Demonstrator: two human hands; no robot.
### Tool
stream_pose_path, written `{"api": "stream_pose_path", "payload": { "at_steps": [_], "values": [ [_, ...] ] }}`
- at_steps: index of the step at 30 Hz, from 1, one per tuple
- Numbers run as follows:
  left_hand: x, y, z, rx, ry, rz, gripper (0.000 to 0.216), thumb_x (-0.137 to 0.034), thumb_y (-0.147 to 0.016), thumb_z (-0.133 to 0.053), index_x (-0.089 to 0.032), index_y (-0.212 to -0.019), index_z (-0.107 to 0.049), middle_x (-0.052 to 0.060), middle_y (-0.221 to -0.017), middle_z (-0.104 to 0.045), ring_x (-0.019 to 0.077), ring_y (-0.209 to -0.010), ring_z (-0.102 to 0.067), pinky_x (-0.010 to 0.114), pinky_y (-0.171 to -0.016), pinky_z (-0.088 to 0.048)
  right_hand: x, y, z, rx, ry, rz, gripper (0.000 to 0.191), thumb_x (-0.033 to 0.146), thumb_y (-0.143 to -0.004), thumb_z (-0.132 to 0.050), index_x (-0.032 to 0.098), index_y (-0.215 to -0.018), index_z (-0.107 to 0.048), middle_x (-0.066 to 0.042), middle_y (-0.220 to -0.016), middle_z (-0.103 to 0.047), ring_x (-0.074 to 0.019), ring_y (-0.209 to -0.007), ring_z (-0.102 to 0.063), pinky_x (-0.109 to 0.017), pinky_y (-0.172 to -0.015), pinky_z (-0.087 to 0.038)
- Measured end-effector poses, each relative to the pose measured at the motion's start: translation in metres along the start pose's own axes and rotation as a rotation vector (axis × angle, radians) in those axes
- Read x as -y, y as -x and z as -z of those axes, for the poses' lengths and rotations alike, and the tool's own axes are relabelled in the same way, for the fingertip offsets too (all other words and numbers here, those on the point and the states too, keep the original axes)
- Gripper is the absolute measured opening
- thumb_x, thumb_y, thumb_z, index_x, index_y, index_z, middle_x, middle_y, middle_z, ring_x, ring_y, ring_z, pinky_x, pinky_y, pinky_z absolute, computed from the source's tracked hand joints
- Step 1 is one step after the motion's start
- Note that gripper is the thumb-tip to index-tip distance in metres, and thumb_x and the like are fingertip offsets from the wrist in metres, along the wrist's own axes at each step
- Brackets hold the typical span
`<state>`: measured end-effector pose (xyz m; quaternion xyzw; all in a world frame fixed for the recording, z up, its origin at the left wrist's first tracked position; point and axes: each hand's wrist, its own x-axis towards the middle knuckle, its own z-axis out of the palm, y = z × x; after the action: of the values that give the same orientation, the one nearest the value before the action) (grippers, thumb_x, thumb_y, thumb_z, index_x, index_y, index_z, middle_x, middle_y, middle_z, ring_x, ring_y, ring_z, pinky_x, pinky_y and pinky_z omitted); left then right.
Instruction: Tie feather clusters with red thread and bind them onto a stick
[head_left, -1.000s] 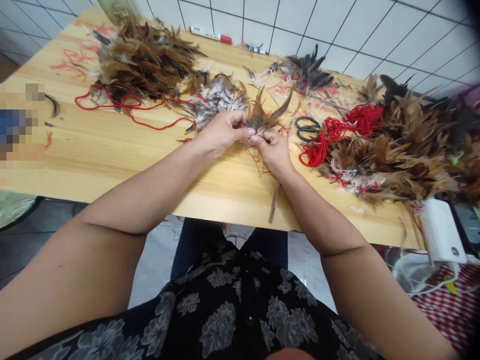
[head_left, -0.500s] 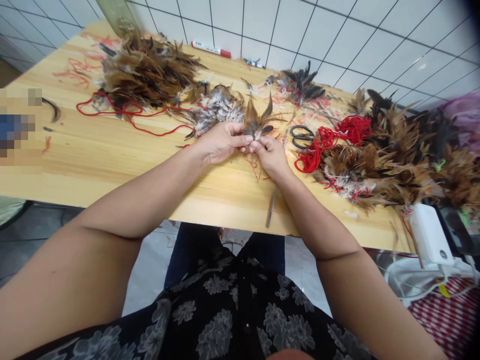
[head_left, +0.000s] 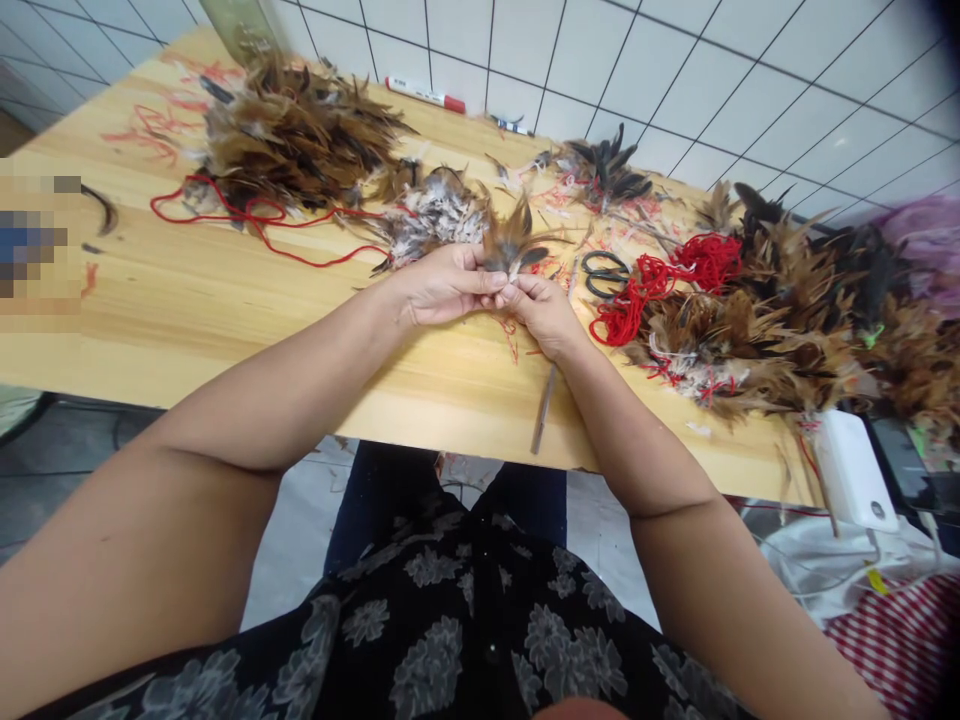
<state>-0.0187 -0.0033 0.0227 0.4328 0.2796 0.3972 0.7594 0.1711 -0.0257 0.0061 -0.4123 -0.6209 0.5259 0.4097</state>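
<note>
A small bunch of brown feathers (head_left: 512, 240) stands up between my two hands over the wooden table (head_left: 187, 300). My left hand (head_left: 439, 285) pinches the bunch at its base, fingers closed. My right hand (head_left: 541, 312) meets it from the right, fingertips pinched on the same base, where thin red thread (head_left: 511, 335) hangs down. A grey-white feather bundle (head_left: 431, 215) lies just behind my left hand.
A big brown feather pile (head_left: 289, 140) with a red cord (head_left: 255, 220) lies at the back left. Black scissors (head_left: 604, 272), a red thread tangle (head_left: 660, 280) and more feather bundles (head_left: 780, 320) lie at right. A marker (head_left: 424, 95) lies by the tiled wall. A white device (head_left: 855, 470) sits at the table's right end.
Both hands have kept their pinch on the feather bunch, which has turned slightly between the fingers. The view has shifted a little.
</note>
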Motion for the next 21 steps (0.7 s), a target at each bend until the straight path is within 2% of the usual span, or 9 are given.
{"api": "stream_pose_path", "payload": {
  "at_steps": [5,10,16,21],
  "values": [
    [-0.0006,-0.0001,0.0031,0.019,-0.035,0.011,0.034,-0.015,-0.078,-0.115,-0.013,-0.089,-0.083,0.006,-0.081,-0.078,0.0206,-0.073,-0.079,0.031,-0.077,-0.066,0.0009,0.0018,0.0001,0.019,-0.012,-0.004,0.072,0.090,-0.078,-0.092,0.023,-0.072,-0.067,-0.004,-0.083,-0.075,-0.0193,-0.089,-0.070,-0.034,-0.089,-0.061],
    [0.0007,-0.0012,0.0056,0.049,0.011,0.007,0.039,-0.014,-0.073,-0.116,-0.015,-0.090,-0.081,0.004,-0.086,-0.081,0.0170,-0.073,-0.077,0.025,-0.074,-0.066,0.0011,0.0025,0.0003,0.041,-0.055,0.004,0.068,0.086,-0.078,-0.095,0.023,-0.075,-0.070,-0.004,-0.086,-0.077,-0.0194,-0.091,-0.073,-0.034,-0.092,-0.063],
    [0.0021,-0.0015,0.0043,-0.013,-0.007,-0.003,0.037,-0.012,-0.079,-0.113,-0.017,-0.093,-0.079,0.004,-0.083,-0.079,0.0225,-0.079,-0.083,0.029,-0.078,-0.068,0.0018,0.0021,-0.0007,0.016,-0.031,-0.019,0.064,0.081,-0.082,-0.095,0.023,-0.075,-0.069,-0.004,-0.086,-0.077,-0.0203,-0.095,-0.074,-0.034,-0.095,-0.063],
    [0.0021,-0.0030,0.0074,0.055,-0.012,0.007,0.035,-0.014,-0.078,-0.114,-0.016,-0.091,-0.081,0.004,-0.085,-0.081,0.0181,-0.075,-0.080,0.026,-0.076,-0.068,-0.0032,0.0007,0.0008,0.037,-0.017,0.027,0.068,0.086,-0.082,-0.092,0.023,-0.075,-0.067,-0.002,-0.082,-0.071,-0.0183,-0.087,-0.067,-0.033,-0.089,-0.060]
  ]
}}
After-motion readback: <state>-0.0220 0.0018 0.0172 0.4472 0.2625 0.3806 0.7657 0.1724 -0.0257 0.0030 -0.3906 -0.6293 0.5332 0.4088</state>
